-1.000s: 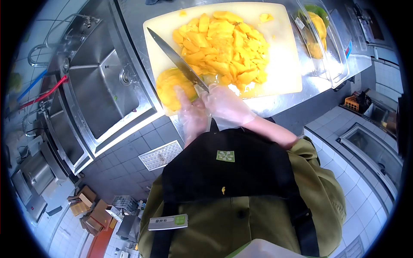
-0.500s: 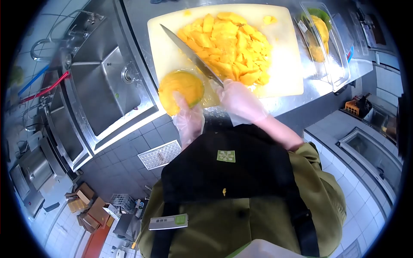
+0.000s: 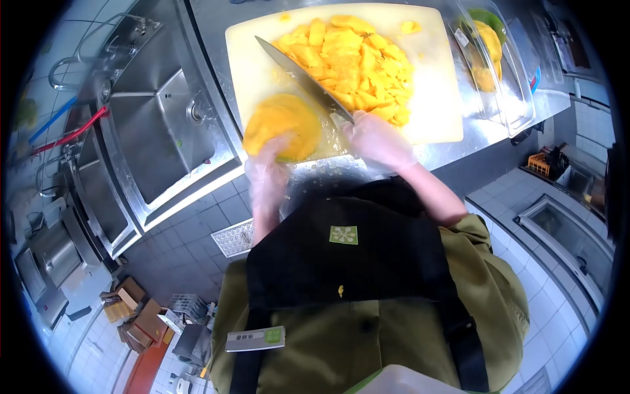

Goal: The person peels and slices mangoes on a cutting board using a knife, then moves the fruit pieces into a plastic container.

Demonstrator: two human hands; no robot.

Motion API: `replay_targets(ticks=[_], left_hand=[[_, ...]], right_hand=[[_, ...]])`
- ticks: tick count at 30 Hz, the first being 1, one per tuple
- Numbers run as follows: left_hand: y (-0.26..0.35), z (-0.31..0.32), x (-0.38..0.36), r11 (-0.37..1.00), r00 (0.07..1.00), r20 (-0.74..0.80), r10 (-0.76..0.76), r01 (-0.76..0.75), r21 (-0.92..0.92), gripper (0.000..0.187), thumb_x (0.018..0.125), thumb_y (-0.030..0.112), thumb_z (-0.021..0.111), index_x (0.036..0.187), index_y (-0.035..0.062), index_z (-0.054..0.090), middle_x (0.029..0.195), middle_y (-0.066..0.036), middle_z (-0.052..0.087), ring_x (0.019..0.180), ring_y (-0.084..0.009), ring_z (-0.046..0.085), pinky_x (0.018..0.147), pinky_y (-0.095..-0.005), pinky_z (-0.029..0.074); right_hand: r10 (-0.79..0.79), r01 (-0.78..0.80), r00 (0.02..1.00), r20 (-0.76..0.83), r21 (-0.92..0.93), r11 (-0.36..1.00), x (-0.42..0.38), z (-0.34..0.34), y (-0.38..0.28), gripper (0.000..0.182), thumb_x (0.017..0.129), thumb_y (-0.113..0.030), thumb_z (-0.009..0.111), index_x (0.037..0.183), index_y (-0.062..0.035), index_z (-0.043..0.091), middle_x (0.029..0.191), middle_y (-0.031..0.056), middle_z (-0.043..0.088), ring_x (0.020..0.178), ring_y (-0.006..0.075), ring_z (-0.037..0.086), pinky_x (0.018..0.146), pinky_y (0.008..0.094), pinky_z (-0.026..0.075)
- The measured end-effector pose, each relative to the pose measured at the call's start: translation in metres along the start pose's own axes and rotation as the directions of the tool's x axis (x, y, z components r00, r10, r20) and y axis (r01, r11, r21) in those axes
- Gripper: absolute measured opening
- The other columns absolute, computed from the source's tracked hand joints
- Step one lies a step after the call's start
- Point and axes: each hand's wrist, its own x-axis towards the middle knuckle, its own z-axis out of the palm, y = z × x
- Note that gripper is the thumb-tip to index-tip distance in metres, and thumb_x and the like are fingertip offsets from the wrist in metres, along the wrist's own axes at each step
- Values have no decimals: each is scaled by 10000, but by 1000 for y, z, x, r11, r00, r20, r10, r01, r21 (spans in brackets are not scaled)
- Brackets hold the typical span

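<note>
My gloved left hand (image 3: 268, 167) grips a large peeled mango (image 3: 281, 125) at the near left corner of the white cutting board (image 3: 433, 85). A trace of green shows along the mango's lower edge. In my gloved right hand (image 3: 380, 138) is the handle of a kitchen knife (image 3: 302, 77), its blade slanting away to the upper left across the board. The blade lies between the mango and a heap of cut mango pieces (image 3: 351, 65), apart from the mango. The knife's handle is mostly hidden by my fingers.
Right of the board stands a clear plastic container (image 3: 518, 105) with mangoes (image 3: 485, 56) inside. A steel sink (image 3: 164, 131) with taps lies to the left. A small mango scrap (image 3: 410, 27) sits near the board's far right corner. Juice wets the steel counter's (image 3: 321, 172) front edge.
My left hand has turned the mango and shifted its grip, the wrist now farther left. My right hand and the knife have moved slightly right, away from the mango.
</note>
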Motion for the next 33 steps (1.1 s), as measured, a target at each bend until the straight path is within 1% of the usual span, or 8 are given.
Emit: replay_targets(ticks=[3, 6, 10, 13, 16, 22, 29, 33], left_hand=[[10, -4, 13, 991, 992, 40, -122, 120, 59, 413, 791, -18, 609, 1198, -15, 539, 1074, -116, 641, 1009, -232, 623, 915, -331, 491], [6, -11, 23, 997, 996, 53, -74, 74, 0, 419, 787, 31, 590, 1197, -24, 521, 1095, -120, 624, 1038, -226, 604, 947, -337, 465], [5, -19, 26, 992, 997, 68, -41, 32, 123, 426, 763, 65, 586, 1176, -24, 528, 1080, -112, 623, 1007, -215, 604, 916, -324, 470], [4, -19, 29, 988, 998, 66, -5, -5, 155, 410, 743, 73, 582, 1139, -28, 552, 1047, -104, 633, 970, -212, 609, 886, -315, 476], [2, -21, 32, 992, 995, 96, 26, -37, 119, 397, 726, 62, 580, 1111, -33, 562, 1021, -98, 640, 941, -216, 616, 862, -311, 485], [18, -13, 18, 981, 994, 105, 13, -33, 193, 415, 686, 18, 576, 1099, -32, 572, 1013, -92, 647, 919, -219, 622, 846, -299, 492], [24, -19, 30, 959, 972, 235, 26, -91, 268, 380, 713, -38, 540, 1088, -51, 599, 990, -97, 668, 858, -188, 644, 805, -273, 510], [21, -13, 42, 991, 968, 252, 10, -43, 124, 379, 712, -55, 537, 1086, -51, 598, 989, -103, 671, 855, -199, 650, 801, -284, 519]], right_hand=[[21, -21, 1000, 12, 31, 999, -2, -6, 1, 413, 940, -312, 478, 866, 87, 550, 755, 315, 600, 728, 453, 615, 657, 496, 475], [-310, 282, 948, -74, -256, 925, -13, -4, -6, 299, 926, -212, 485, 831, 60, 565, 678, 247, 572, 644, 400, 603, 617, 453, 486], [-578, 359, 816, -6, -777, 516, -18, 9, -17, 110, 818, -7, 519, 711, -12, 545, 607, 105, 480, 553, 288, 568, 533, 349, 496], [-651, 602, 755, -73, -314, 734, -13, 9, -15, 86, 767, -16, 544, 688, -20, 513, 690, 116, 525, 596, 290, 583, 517, 362, 489], [-553, 499, 833, -29, -391, 773, -13, 4, -18, 63, 754, -15, 549, 702, -36, 520, 717, 112, 537, 595, 288, 582, 507, 371, 485], [-483, 465, 864, -142, -140, 874, -1, -3, -12, 52, 775, -33, 536, 726, -38, 519, 733, 128, 548, 603, 311, 582, 525, 404, 477], [-486, 488, 873, 37, -81, 869, 8, -16, -14, 144, 877, -86, 480, 796, 3, 559, 745, 162, 539, 652, 339, 582, 610, 424, 483], [-507, 531, 844, 175, -146, 834, 10, -28, -20, 203, 924, -119, 464, 829, 35, 557, 771, 185, 543, 687, 353, 583, 628, 426, 478]])
